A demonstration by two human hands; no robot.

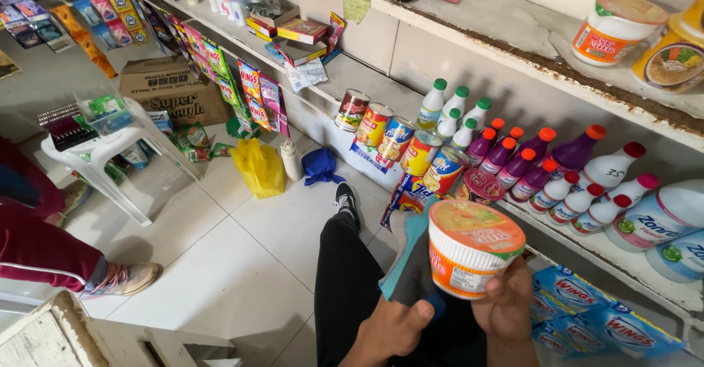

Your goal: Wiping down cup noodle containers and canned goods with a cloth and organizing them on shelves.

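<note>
My right hand (507,307) grips an instant noodle cup (469,246) from below; the cup is white and orange with a printed foil lid, tilted toward me. My left hand (392,329) pinches a blue-grey cloth (411,261) that hangs against the cup's left side. Both hands are low in the view, above my black-trousered leg (345,272) and black shoe (346,197). Just behind the cup runs the edge of a white shelf (579,246).
The shelf holds tin cans (396,138), green-capped bottles (449,114), purple bottles (513,158) and white bottles (587,195). Blue sachet packs (601,327) hang below. On the tiled floor stand a white plastic stool (110,151), a cardboard box (170,88) and a yellow bag (258,167). Another person's leg (51,253) is at left.
</note>
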